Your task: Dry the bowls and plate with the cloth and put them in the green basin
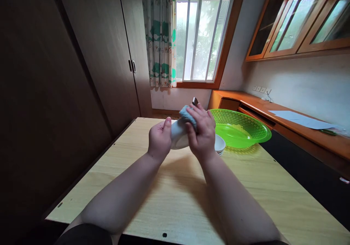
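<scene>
A white bowl [179, 132] is held up over the wooden table [175, 190], tilted on its side. My left hand [160, 138] grips its left edge, thumb pointing up. On the bowl's upper right side, my right hand [201, 130] presses a light blue cloth [187, 114], with its fingers wrapped over it. More white bowls [219, 144] are stacked on the table just behind my right hand, partly hidden by it.
A large green plastic basin [237, 130] rests at the table's back right. Farther right, a long orange-brown desk [287, 119] carries white paper [302, 119]. Dark wardrobe doors [106, 48] line the left side. A small dark object [195, 101] shows behind my right hand.
</scene>
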A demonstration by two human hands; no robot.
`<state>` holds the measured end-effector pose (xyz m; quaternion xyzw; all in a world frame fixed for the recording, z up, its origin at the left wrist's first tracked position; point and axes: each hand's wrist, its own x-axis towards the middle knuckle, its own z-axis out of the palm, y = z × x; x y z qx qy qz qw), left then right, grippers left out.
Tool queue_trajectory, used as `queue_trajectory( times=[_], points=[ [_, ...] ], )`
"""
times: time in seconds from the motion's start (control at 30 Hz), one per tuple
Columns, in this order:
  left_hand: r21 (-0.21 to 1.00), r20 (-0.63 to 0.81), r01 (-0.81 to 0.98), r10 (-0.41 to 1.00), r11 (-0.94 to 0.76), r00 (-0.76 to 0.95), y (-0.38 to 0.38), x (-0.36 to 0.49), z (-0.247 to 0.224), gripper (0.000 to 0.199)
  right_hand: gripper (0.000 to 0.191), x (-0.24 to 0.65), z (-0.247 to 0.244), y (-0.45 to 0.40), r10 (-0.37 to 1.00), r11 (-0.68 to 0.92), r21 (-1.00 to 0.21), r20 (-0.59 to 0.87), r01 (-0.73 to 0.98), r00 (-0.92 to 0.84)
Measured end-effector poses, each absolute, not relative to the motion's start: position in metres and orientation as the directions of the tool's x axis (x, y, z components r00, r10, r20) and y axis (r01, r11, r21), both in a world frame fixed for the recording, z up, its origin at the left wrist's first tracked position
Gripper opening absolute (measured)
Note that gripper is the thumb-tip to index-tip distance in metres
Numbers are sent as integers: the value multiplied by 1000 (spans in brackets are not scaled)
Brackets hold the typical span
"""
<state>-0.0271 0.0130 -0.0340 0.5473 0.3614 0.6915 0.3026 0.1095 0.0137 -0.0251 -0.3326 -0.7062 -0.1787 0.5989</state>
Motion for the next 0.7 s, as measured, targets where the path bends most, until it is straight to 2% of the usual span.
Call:
queue_trajectory(
  times=[0.1,0.2,0.27,0.4,0.47,0.57,0.7],
  points=[
    [797,592,58,758,-601,-273,5,-27,-31,51,38,120,-28,28,299,790,-346,938,506,174],
    [782,614,105,729,-614,-302,5,-27,-32,52,40,120,-31,34,331,795,-431,898,428,289],
    [788,611,129,736,-602,-291,7,-27,-34,50,40,113,-31,27,291,777,-370,929,509,230],
    [766,642,174,727,-619,-243,9,-28,-36,43,40,100,-27,4,193,722,-35,969,691,-152],
    [754,656,157,721,-638,-221,8,-29,-36,41,40,98,-25,-2,193,694,38,952,719,-237],
    [763,644,122,727,-635,-238,5,-27,-35,46,41,105,-25,2,190,698,-20,969,716,-159],
    [773,603,31,720,-633,-344,7,-24,-38,51,40,115,-28,19,217,785,-239,970,572,108]
  ],
)
